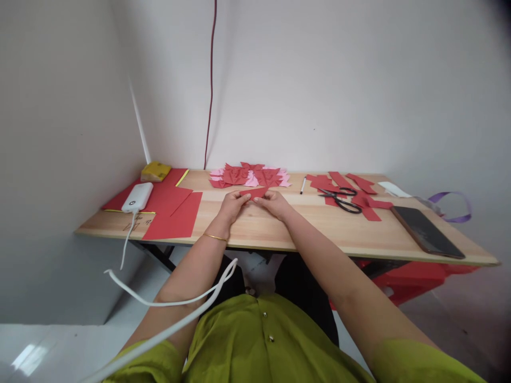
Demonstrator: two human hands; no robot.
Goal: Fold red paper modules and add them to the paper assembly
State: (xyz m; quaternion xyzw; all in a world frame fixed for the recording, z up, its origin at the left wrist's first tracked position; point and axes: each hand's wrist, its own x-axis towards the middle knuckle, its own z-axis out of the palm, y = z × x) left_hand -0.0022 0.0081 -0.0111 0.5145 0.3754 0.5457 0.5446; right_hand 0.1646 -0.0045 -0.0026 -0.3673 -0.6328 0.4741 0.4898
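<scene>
A small piece of red paper [254,192] is held between both hands above the middle of the wooden table. My left hand [233,205] pinches its left side with thumb and fingers. On the other side, my right hand [275,204] grips it the same way, thumbs close together near the lower edge. Just behind the hands lies a pile of folded red and pink paper bows [251,175]. How the paper is folded under my fingers cannot be made out.
Black-handled scissors [343,200] lie among red paper scraps [363,183] at right, beside a pen [303,185]. A tablet-like dark device [427,231] is near the right edge. Red sheets [179,218], a white power bank [138,197] and a yellow packet [156,171] lie left; a white cable [167,304] crosses my left arm.
</scene>
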